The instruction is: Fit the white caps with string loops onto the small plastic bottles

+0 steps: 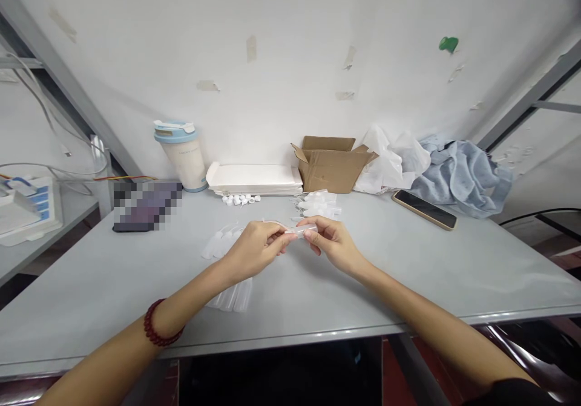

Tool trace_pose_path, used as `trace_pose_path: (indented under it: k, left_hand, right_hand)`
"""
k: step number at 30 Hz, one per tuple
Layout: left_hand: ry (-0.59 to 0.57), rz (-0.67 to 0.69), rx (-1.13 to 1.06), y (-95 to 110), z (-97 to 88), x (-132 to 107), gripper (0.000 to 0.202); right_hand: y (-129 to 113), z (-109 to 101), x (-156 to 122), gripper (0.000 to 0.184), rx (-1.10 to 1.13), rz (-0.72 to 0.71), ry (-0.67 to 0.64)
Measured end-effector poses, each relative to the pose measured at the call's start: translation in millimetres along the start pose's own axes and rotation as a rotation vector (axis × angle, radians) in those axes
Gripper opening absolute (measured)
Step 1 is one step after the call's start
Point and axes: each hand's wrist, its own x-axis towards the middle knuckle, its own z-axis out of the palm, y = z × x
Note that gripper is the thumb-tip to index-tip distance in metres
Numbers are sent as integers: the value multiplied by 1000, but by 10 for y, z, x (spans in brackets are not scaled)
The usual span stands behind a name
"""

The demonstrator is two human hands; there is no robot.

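Note:
My right hand (333, 242) holds a short clear plastic tube (307, 229) sideways between thumb and fingers, above the middle of the table. At the tube's left end, the fingers of my left hand (258, 247) are pinched together on a thin, whitish curved piece (273, 222) that arches over them. Whether the two pieces are joined cannot be made out. Under and behind my left hand lie translucent pieces with thin curved tips (218, 241). Several clear tubes (233, 297) rest side by side nearer the front edge, partly covered by my left forearm.
Small white caps (240, 199) and a pile of clear plastic pieces (320, 203) lie farther back. Along the wall stand a cup (184, 158), stacked white sheets (254, 179), a cardboard box (333, 170), a plastic bag (390, 161) and blue cloth (472, 176). A phone (424, 209) lies right.

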Motion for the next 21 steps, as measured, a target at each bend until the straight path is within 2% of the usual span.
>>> trace_pose_path:
  k: [4, 7, 10, 12, 14, 17, 21]
  left_hand:
    - [103, 200, 196, -63, 43, -3, 26]
    - [175, 334, 252, -129, 86, -7, 22]
    - [209, 371, 241, -154, 115, -15, 18]
    - [201, 299, 201, -131, 108, -14, 18]
    - [141, 163, 98, -83, 75, -7, 21]
    - [-4, -62, -124, -9, -2, 14, 30]
    - [-220, -223, -374, 29, -84, 35, 39]
  right_hand:
    - [8, -13, 12, 35, 62, 39, -18]
    - [8, -9, 19, 36, 110, 72, -6]
    - [-9, 4, 20, 36, 140, 80, 1]
    - [-19, 13, 20, 35, 154, 69, 8]
    - [-21, 16, 19, 34, 155, 47, 11]
    - [-12, 9, 16, 32, 126, 9, -1]
    - [-3, -10, 11, 30, 115, -47, -43]
